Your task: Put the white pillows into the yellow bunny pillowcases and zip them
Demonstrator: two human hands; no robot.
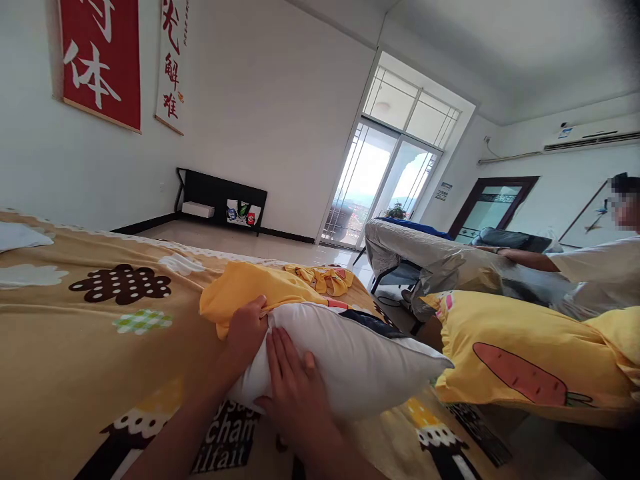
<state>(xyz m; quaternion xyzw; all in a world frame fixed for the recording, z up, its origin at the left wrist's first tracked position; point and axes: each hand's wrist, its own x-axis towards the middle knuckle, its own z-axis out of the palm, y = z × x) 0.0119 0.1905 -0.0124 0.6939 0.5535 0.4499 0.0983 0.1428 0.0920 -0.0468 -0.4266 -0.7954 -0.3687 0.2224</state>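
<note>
A plump white pillow (365, 353) lies on the bed in front of me. Against its far left side is a yellow pillowcase (260, 287), bunched and partly hidden behind the pillow. My left hand (249, 330) is closed on the pillowcase where it meets the pillow's left corner; its fingertips are hidden. Pressed flat on the pillow's near face, my right hand (295, 373) has its fingers stretched out. A dark patch of cloth (375, 323) shows along the pillow's far edge.
The bed has a patterned tan sheet (90, 347). At right is a yellow pillow with a carrot print (530, 360). Beyond it, a person (595, 267) stands by a plastic-covered table (415, 243). A black bench (220, 193) stands along the wall.
</note>
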